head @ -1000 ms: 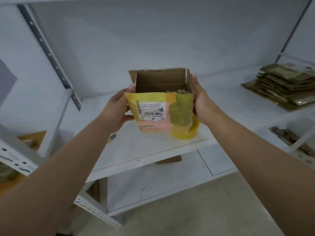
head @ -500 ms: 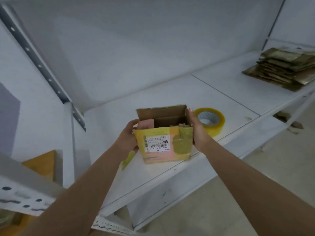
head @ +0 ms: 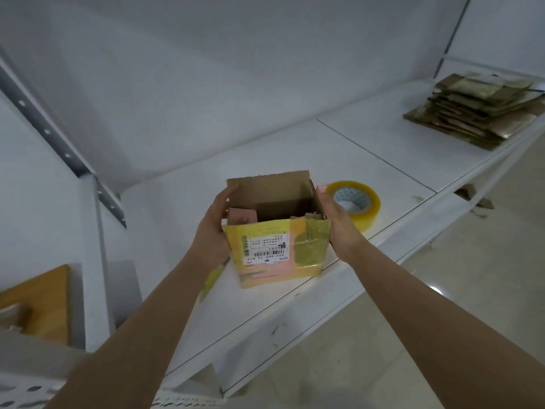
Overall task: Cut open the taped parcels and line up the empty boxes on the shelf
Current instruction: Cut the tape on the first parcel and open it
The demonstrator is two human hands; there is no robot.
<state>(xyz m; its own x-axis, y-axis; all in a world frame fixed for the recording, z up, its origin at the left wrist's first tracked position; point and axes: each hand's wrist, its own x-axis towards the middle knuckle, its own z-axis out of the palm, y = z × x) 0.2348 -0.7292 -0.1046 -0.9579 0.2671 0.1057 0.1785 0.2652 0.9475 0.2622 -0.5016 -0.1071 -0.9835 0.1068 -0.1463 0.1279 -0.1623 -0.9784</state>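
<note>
Two hands' grip clasps box (head: pixel 274 231) | left hand (head: pixel 211 231) | right hand (head: pixel 336 222) (label illegible)

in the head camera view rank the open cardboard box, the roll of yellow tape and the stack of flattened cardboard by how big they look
1. Stack of flattened brown cardboard, though it lies farther off, so its lead over the box is unsure.
2. Open cardboard box with the yellow label, held between both hands.
3. Roll of clear yellow packing tape, clearly smallest.
</note>
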